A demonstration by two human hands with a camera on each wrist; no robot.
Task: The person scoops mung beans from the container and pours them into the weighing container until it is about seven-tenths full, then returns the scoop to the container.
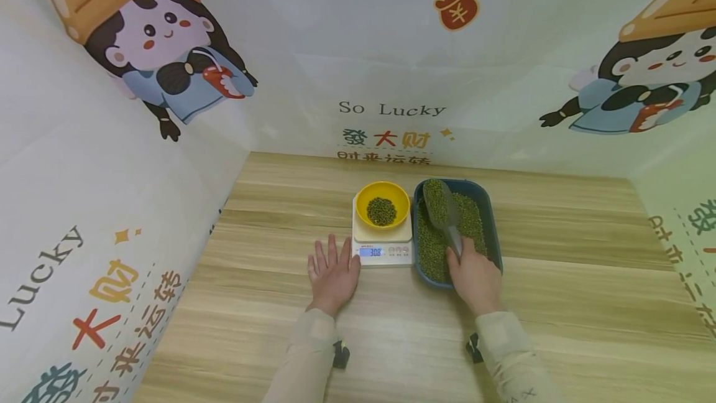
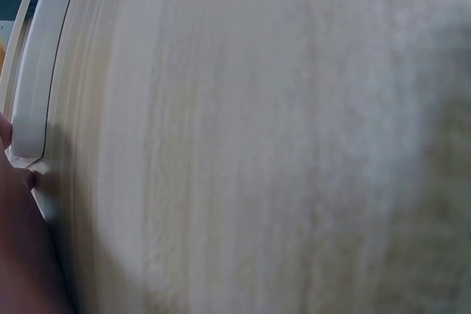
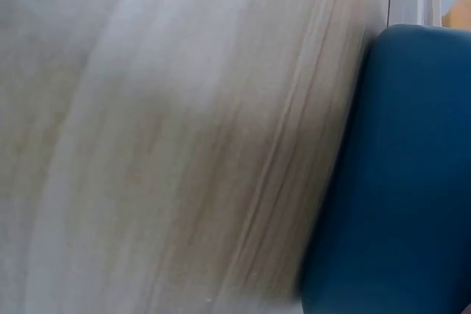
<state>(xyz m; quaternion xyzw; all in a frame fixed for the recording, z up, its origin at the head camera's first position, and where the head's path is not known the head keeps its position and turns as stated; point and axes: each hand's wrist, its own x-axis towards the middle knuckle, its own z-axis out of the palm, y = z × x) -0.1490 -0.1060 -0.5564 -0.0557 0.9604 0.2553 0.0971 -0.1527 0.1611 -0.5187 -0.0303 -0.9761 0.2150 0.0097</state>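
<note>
My right hand [image 1: 477, 277] grips the handle of a grey scoop [image 1: 452, 232], whose bowl is heaped with green mung beans. The scoop is over a blue tub [image 1: 495, 229] that holds many more of the beans [image 1: 433, 254]. To the tub's left stands a white kitchen scale [image 1: 383, 258] reading 30.8. On its platform sits a yellow bowl [image 1: 404, 202] with a small pile of beans in the middle. My left hand [image 1: 334, 278] lies with fingers spread on the table, its thumb right at the scale's near left corner.
The wood-grain table [image 1: 268, 254] is walled in by a printed white cloth [image 1: 302, 79] at the back and sides. In the right wrist view, the tub's blue outer wall [image 3: 405, 182] rises close beside the wrist. The scale's edge [image 2: 40, 71] shows in the left wrist view.
</note>
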